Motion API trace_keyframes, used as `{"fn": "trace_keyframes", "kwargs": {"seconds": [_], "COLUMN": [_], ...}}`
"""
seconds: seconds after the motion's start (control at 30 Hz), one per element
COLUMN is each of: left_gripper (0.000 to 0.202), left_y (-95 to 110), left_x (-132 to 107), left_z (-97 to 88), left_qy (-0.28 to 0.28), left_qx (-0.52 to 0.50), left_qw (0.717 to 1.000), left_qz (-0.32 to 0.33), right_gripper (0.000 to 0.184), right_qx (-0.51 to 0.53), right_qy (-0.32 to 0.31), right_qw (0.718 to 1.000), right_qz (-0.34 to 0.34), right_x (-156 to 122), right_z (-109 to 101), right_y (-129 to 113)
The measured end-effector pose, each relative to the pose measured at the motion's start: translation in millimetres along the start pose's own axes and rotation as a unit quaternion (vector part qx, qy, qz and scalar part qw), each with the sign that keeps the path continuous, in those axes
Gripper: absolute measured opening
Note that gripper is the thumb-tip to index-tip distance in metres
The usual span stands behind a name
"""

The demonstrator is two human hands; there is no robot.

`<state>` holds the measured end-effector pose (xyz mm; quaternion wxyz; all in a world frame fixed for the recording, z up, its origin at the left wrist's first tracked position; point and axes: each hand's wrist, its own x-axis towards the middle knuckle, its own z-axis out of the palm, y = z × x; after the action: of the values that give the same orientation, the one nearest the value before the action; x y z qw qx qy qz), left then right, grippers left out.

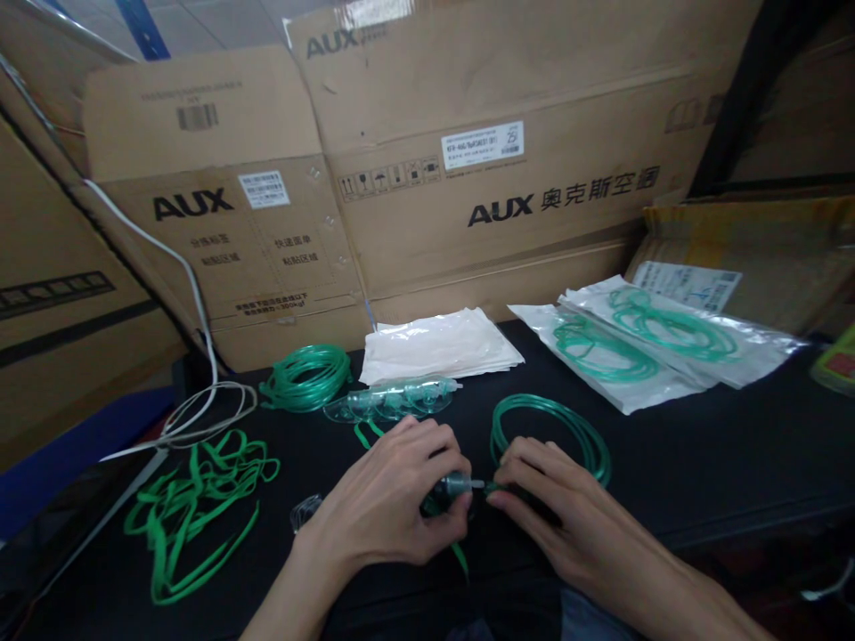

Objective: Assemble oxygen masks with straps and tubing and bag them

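My left hand (407, 490) is closed around a clear plastic oxygen mask, mostly hidden by the fingers. Its connector (460, 483) with a narrow tip sticks out to the right, and a green strap end (460, 561) hangs below. Facing it, my right hand (551, 490) pinches the end of a green tube between thumb and fingers. That tube end is at the connector's tip; whether it is pushed on, I cannot tell. Behind the right hand lies the loosely coiled green tubing (598, 436). Nested clear masks (394, 402) lie just beyond my left hand.
On the black table, green elastic straps (193, 507) lie tangled at left, near a white cable (200, 303). A green tubing coil (307, 378) and white pouches (437, 347) are at the back. Bagged tubing (601, 352) lies at right. Large cardboard boxes (401, 258) wall off the rear.
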<state>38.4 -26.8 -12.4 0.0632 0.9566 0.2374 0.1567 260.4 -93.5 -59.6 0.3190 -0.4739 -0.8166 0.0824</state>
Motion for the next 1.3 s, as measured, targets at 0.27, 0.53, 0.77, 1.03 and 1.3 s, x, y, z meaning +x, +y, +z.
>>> {"fn": "trace_keyframes", "kwargs": {"seconds": [0.27,0.53,0.77,1.03,1.3], "left_gripper": [0.025,0.038,0.009,0.013,0.024], "left_y": [6.9,20.9,10.5,19.6,22.4], "left_x": [1.6,49.9,80.3,77.9,69.9], "left_z": [-2.4,-13.9,4.5,4.5,3.3], "left_qy": [0.025,-0.03,-0.093,-0.12,-0.139], "left_qx": [-0.015,0.045,0.066,-0.049,-0.067], "left_qw": [1.0,0.996,0.989,0.989,0.987], "left_qz": [0.011,0.066,0.092,0.071,0.04], "right_gripper": [0.024,0.029,0.029,0.016,0.005], "right_qx": [-0.085,-0.136,-0.133,-0.035,-0.011], "right_qy": [0.082,0.119,0.163,0.209,0.22], "right_qw": [0.992,0.981,0.975,0.977,0.976], "right_qz": [-0.043,-0.07,-0.069,0.005,0.007], "right_x": [-28.2,-39.8,-42.2,-37.5,-34.5], "right_z": [-10.4,-17.4,-10.5,-3.4,-5.0], "right_y": [14.6,20.6,24.7,25.8,27.3]}}
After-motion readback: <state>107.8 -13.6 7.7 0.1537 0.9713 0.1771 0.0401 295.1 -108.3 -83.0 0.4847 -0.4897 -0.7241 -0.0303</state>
